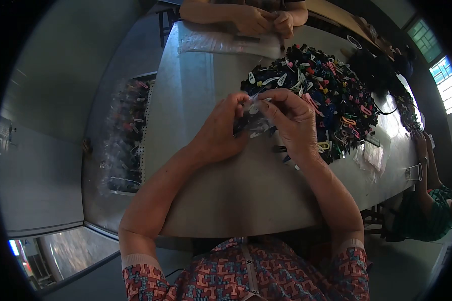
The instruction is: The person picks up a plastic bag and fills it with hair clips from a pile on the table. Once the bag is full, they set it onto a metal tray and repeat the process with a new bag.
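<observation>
Between my two hands is a small clear plastic bag [256,123] with hair clips showing inside, above the table. My left hand [217,129] is closed on the bag's left side, its fingers curled near the top edge. My right hand [297,123] pinches the top right corner between thumb and fingers. Just beyond and to the right spreads a large heap of hair clips [331,95], mostly black with white, pink, yellow and green ones among them. Part of the bag is hidden behind my fingers.
A crate [144,128] of filled clear bags stands left of the table [226,195]. Across from me, a person's hands [268,21] work behind a stack of flat plastic bags [226,44]. More bags [374,154] lie at right, near a clear cup [414,172] and another person's arms [423,155].
</observation>
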`<action>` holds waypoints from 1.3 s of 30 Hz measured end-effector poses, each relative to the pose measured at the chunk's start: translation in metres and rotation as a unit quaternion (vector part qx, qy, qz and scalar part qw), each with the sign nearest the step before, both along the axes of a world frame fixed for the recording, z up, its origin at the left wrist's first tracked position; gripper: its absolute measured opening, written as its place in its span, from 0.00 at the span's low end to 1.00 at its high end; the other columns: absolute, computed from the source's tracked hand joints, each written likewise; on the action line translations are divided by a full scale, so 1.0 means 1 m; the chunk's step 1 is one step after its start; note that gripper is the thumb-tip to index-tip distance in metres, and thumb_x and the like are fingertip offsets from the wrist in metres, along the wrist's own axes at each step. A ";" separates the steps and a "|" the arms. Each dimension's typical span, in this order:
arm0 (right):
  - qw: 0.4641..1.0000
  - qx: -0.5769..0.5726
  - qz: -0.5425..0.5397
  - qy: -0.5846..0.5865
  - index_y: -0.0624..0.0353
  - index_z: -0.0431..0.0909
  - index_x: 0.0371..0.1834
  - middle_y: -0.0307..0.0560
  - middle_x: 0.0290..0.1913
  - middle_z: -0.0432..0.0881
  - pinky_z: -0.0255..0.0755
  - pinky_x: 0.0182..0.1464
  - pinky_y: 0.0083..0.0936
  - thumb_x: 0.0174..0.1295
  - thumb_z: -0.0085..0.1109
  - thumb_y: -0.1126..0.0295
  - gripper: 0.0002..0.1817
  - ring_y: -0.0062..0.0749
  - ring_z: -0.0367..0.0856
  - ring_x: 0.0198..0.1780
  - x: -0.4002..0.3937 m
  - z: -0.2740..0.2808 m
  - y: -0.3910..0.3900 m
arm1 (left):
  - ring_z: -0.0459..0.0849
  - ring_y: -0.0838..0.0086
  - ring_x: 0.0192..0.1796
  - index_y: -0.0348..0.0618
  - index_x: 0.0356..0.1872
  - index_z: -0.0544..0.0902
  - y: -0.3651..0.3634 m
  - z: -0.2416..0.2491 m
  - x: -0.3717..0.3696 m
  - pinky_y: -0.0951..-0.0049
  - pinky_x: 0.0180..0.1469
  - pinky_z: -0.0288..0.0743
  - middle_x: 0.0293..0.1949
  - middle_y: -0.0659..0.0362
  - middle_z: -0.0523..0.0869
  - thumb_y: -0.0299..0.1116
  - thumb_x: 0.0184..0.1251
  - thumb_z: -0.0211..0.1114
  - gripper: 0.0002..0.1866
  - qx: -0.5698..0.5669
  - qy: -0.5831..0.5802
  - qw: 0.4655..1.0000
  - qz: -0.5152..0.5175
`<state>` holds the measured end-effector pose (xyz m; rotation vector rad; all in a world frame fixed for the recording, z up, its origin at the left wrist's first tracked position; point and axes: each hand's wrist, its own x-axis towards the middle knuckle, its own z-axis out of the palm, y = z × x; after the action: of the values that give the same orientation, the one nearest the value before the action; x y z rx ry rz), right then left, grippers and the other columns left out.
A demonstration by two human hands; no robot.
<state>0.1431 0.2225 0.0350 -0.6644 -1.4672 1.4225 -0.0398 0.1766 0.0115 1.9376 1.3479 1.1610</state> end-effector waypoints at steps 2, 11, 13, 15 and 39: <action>0.998 0.048 -0.014 -0.024 0.63 0.84 0.51 0.37 0.45 0.85 0.73 0.55 0.15 0.68 0.64 0.78 0.10 0.15 0.81 0.48 -0.001 -0.004 0.001 | 0.77 0.62 0.47 0.43 0.60 0.69 0.001 -0.002 0.000 0.64 0.52 0.74 0.42 0.54 0.74 0.22 0.51 0.69 0.32 0.009 -0.005 1.000 -0.006; 0.973 0.131 -0.088 -0.170 0.59 0.85 0.51 0.39 0.46 0.84 0.73 0.49 0.21 0.69 0.62 0.74 0.10 0.24 0.80 0.45 0.003 -0.003 0.014 | 0.77 0.71 0.50 0.41 0.66 0.67 0.010 0.003 -0.021 0.67 0.56 0.73 0.49 0.57 0.78 0.21 0.56 0.66 0.33 -0.070 -0.024 0.997 0.029; 0.937 0.245 -0.084 -0.234 0.59 0.85 0.50 0.42 0.46 0.84 0.73 0.50 0.26 0.67 0.62 0.74 0.11 0.31 0.81 0.47 0.001 -0.017 0.020 | 0.72 0.77 0.37 0.42 0.63 0.68 0.018 -0.002 -0.027 0.74 0.45 0.73 0.42 0.60 0.72 0.25 0.55 0.69 0.32 -0.046 -0.109 0.992 0.051; 0.858 0.382 -0.069 -0.335 0.56 0.85 0.51 0.45 0.48 0.84 0.71 0.57 0.34 0.61 0.64 0.74 0.14 0.44 0.79 0.52 -0.001 -0.023 0.016 | 0.71 0.79 0.36 0.42 0.63 0.68 0.021 -0.004 -0.030 0.76 0.44 0.73 0.42 0.61 0.71 0.25 0.55 0.69 0.32 -0.040 -0.120 0.990 0.064; 0.746 0.487 -0.064 -0.450 0.54 0.87 0.41 0.42 0.42 0.81 0.71 0.53 0.35 0.53 0.68 0.73 0.11 0.40 0.78 0.47 -0.031 -0.014 0.043 | 0.79 0.71 0.49 0.43 0.63 0.69 0.027 -0.017 -0.037 0.69 0.54 0.74 0.49 0.54 0.80 0.24 0.54 0.66 0.32 -0.038 -0.127 0.985 0.112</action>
<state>0.1125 0.2659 0.0210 -0.7366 -2.5204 -0.0278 -0.0771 0.2040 -0.0056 1.5523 1.4726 1.3871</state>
